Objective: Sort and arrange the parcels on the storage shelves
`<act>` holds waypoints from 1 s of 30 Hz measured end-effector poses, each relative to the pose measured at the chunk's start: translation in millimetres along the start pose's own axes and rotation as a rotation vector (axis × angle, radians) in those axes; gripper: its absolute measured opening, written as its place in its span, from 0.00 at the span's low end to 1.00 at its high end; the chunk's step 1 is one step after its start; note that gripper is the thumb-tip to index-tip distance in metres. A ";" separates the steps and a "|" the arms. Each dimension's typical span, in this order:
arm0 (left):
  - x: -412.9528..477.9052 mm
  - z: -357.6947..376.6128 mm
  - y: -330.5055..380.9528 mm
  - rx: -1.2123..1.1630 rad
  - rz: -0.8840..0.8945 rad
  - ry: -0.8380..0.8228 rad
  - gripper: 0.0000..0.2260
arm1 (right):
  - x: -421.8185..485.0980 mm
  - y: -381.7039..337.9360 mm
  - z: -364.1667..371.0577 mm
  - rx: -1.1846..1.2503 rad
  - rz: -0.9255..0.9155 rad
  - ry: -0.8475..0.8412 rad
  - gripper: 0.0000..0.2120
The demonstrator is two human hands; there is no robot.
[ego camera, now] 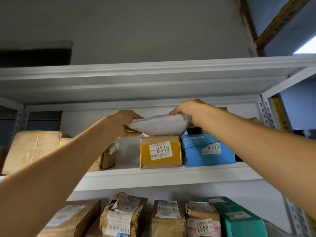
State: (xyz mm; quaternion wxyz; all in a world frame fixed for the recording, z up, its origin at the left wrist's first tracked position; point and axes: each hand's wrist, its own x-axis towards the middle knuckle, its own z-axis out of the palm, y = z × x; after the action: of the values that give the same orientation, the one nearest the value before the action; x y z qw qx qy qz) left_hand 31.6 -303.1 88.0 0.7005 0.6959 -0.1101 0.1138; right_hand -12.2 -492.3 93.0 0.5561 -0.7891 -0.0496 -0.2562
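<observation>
White bubble-wrap parcel (159, 125): it is soft and flat, held level between both hands, directly over the brown box with yellow tape (160, 152) marked 0346. Its underside is at the top of this box; I cannot tell if it already rests there.
Left grip (127, 124): closed around the left edge of the parcel, thumb on top and fingers below, so this soft end does not hang down.
Right grip (189, 112): curled over the right end from above, and it holds the parcel. I think this hand steers it into the gap under the upper shelf (153, 77).
Why two hands: the parcel looks limp, and the place is high, at the reach of the arms. One hand would probably let it fold.
Why this place: the middle shelf (171, 175) has the brown box and the blue box (207, 151) side by side, touching. Their tops give a flat bed for a light parcel, so stacking here seems sensible.
Large brown parcel (35, 147): it stands further left on the same shelf, partly behind the left arm, apart from the brown box.
Lower shelf: a row of parcels stands with labels to the front, among them a teal box (239, 218).
Step in hand: probably setting down the parcel, then letting go.
Risk: the bubble surface may slide off the taped top.
</observation>
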 end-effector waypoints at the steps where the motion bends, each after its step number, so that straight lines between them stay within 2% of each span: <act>1: -0.3 -1.5 -0.7 -0.025 -0.017 -0.011 0.11 | 2.6 0.6 -0.4 0.027 -0.008 0.014 0.17; 4: -7.5 -5.0 -1.5 -0.050 -0.010 -0.040 0.08 | 3.3 6.5 -2.4 0.081 -0.020 -0.015 0.07; 7: -19.4 -6.0 0.8 -0.027 0.059 -0.036 0.06 | -5.6 11.8 -5.2 0.174 -0.057 -0.009 0.06; 12: -37.1 -11.3 9.4 -0.068 0.154 -0.003 0.05 | -13.7 2.8 -7.3 0.232 -0.136 0.084 0.23; 16: -50.6 -17.1 6.9 -0.088 0.236 0.048 0.14 | -25.6 2.1 -10.5 0.200 -0.155 0.058 0.21; 21: -73.1 -21.6 -2.2 -0.055 0.320 0.063 0.13 | -39.3 5.8 -14.7 0.258 -0.145 0.020 0.34; 25: -92.3 -26.5 -9.5 -0.009 0.363 0.021 0.18 | -50.2 11.7 -18.4 0.306 -0.122 -0.080 0.34; 28: -102.5 -31.3 -16.0 0.029 0.357 0.052 0.17 | -55.3 20.9 -17.8 0.289 -0.132 -0.129 0.27; 30: -108.8 -33.3 -22.8 0.025 0.347 0.046 0.18 | -56.7 30.9 -16.0 0.306 -0.148 -0.150 0.32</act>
State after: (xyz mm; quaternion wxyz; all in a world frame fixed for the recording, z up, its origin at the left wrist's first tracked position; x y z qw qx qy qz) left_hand -64.7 -270.6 32.1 0.6639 0.6723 -0.2112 0.2502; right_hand -55.6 -506.7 44.6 0.6440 -0.7064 -0.1872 -0.2266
